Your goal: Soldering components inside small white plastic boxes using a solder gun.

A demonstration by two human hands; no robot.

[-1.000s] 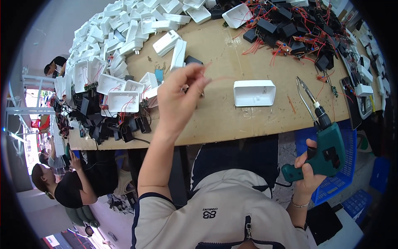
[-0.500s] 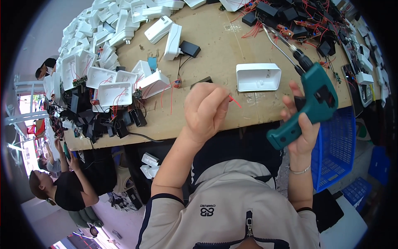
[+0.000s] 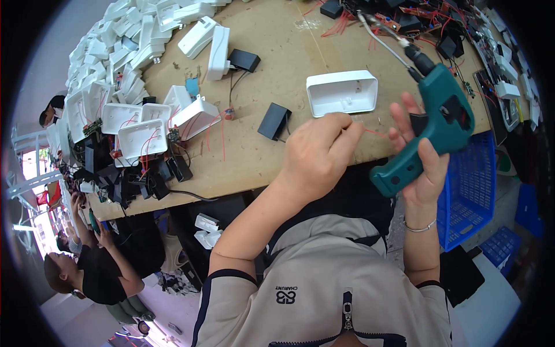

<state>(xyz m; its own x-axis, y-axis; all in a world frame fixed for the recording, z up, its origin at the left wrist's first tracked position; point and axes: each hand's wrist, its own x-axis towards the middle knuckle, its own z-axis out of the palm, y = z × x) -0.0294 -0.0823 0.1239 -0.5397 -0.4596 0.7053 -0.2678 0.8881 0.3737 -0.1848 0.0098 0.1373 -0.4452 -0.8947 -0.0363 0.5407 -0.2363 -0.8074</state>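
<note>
My left hand (image 3: pixel 318 151) is closed in a pinch, with a red wire (image 3: pixel 374 132) sticking out from its fingertips towards my right hand. My right hand (image 3: pixel 426 168) is wrapped around the grip of a dark green soldering gun (image 3: pixel 445 110), its thumb and fingers around the handle. The gun's metal tip and feed tube (image 3: pixel 384 43) point up and away to the left. Just beyond my left hand lies an open white plastic housing (image 3: pixel 341 95), its hollow side towards me. A black rectangular box (image 3: pixel 274 121) with a cable lies left of that hand.
White housings (image 3: pixel 130 43) are heaped at the far left, some holding red wires. Black boxes and circuit boards (image 3: pixel 413 23) crowd the far right. White adapter-like cases (image 3: pixel 218 52) lie on the table (image 3: pixel 289 63). Blue crates (image 3: pixel 468 196) stand right; another person (image 3: pixel 98 277) works left.
My left hand has moved right with the red wire, nearer the soldering gun. The black box beside it now shows fully. My right hand keeps its hold, and the view has shifted slightly.
</note>
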